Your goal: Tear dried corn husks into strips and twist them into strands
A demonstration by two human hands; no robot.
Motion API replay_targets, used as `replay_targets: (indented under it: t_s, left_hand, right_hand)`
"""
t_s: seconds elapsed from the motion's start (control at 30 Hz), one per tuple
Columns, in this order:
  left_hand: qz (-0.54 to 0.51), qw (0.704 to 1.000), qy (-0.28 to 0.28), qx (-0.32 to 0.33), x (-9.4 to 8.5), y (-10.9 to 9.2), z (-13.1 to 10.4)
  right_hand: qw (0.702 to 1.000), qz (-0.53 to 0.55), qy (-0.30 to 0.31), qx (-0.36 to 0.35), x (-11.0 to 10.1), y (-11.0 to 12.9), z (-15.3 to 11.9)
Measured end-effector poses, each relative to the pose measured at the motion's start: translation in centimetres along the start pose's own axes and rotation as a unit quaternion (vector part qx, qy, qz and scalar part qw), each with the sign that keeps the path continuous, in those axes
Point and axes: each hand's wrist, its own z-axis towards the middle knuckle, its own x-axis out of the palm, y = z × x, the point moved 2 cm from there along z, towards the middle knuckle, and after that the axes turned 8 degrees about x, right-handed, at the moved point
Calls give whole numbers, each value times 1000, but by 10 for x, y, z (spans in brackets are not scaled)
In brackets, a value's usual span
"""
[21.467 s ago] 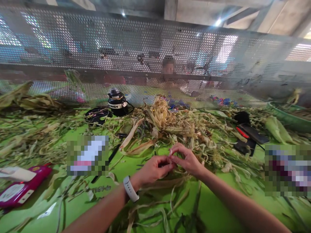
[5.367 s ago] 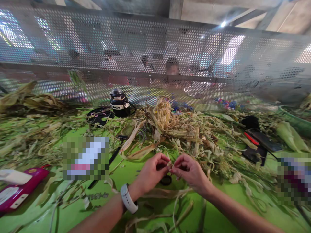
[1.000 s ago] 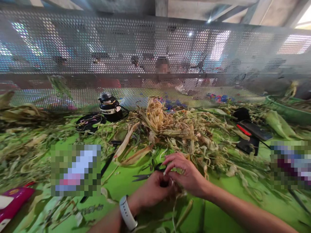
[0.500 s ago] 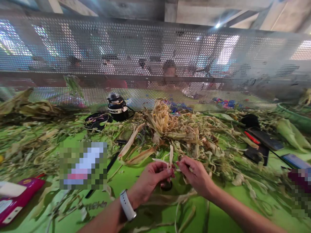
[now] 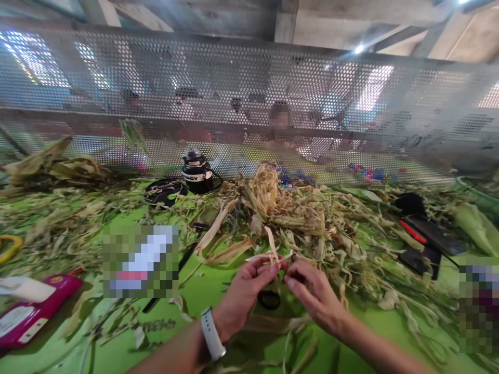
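Pinched between the thumb and fingers of my left hand (image 5: 251,283) are pale corn husk strips (image 5: 271,244), one of them standing upright above the fingertips. My right hand (image 5: 314,291) is close beside it on the right, fingers curled together at the strips; what they grip is too small to tell. A white watch (image 5: 212,335) is on my left wrist. Just below the hands a dark ring-like object (image 5: 268,298) lies on the green table (image 5: 187,348). Behind them is a heap of dried husks (image 5: 288,208).
A black jar (image 5: 197,174) and a black dish (image 5: 166,193) stand at the back. A magenta device (image 5: 47,306) lies at left, dark phone-like objects (image 5: 436,231) at right. Husk scraps cover much of the table. Beyond a perforated metal screen (image 5: 234,67) sit several people.
The view has shifted slightly left, so things appear further right. The upright strip now leans left, and my right hand's fingers have curled in closer to my left hand.
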Motion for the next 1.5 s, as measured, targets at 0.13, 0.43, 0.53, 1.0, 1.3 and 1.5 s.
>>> replay_targets:
  t_s: [0.13, 0.43, 0.53, 1.0, 1.3, 1.5]
  left_hand:
    - [-10, 1000, -8, -18, 3, 1, -2]
    - [21, 999, -39, -19, -4, -8, 2]
    - [25, 999, -28, -18, -5, -12, 3]
    - [106, 991, -4, -85, 0, -13, -4]
    - [157, 984, -14, -78, -4, -19, 1]
    - [192, 972, 101, -86, -4, -9, -4]
  right_hand:
    - [990, 93, 100, 45, 13, -3, 2]
    - [971, 143, 145, 124, 14, -13, 1]
    - [968, 156, 154, 122, 14, -11, 0]
    - [969, 183, 82, 144, -1, -14, 7]
    - [998, 24, 24, 52, -1, -14, 8]
    - [962, -137, -168, -163, -25, 7, 2]
